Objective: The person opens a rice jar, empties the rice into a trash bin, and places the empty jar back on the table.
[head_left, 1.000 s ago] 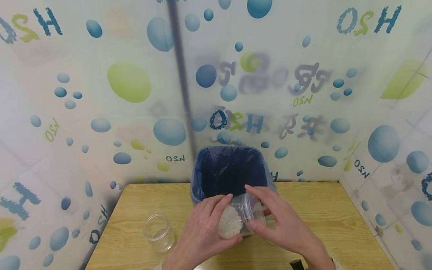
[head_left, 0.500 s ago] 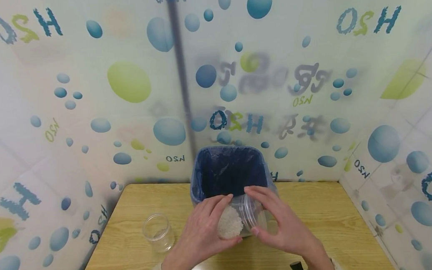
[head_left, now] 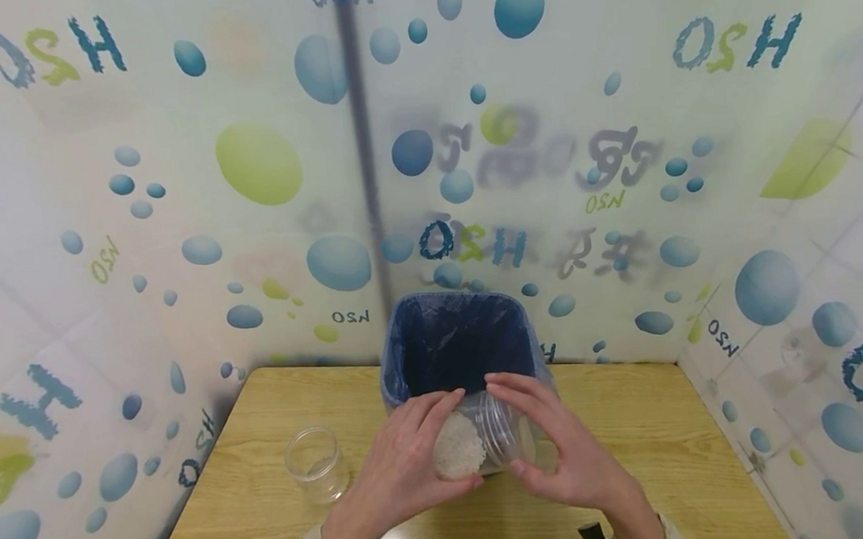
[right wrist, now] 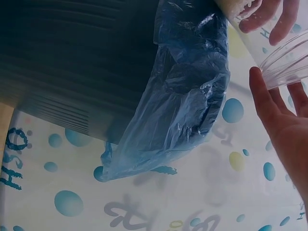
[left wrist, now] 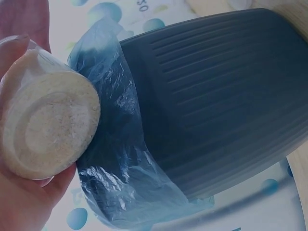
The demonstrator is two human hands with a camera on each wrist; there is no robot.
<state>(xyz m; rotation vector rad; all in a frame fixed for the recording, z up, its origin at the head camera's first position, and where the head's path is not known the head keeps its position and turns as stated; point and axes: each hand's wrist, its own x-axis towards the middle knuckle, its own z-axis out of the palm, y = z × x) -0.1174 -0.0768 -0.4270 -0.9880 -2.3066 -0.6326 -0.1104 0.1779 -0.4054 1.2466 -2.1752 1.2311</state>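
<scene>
My left hand (head_left: 410,459) grips a clear jar of white rice (head_left: 459,445), thumb below and fingers over the top. The jar lies tilted in front of the bin's near rim, and in the left wrist view its rice-filled base (left wrist: 53,122) faces the camera. My right hand (head_left: 564,440) curls round a clear, ribbed lid (head_left: 498,428) at the jar's right end, fingertips above and thumb below. Whether the lid is screwed on or loose, I cannot tell. In the right wrist view its ridged rim (right wrist: 288,65) sits between my fingers.
A dark bin with a blue plastic liner (head_left: 467,342) stands behind my hands against the printed wall. An uncovered clear jar (head_left: 317,465) stands on the wooden table (head_left: 269,523) to the left. Patterned walls close in both sides.
My right thumb has shifted right and down round the lid, and its fingertips have slid slightly left. The left hand and the jar have hardly moved.
</scene>
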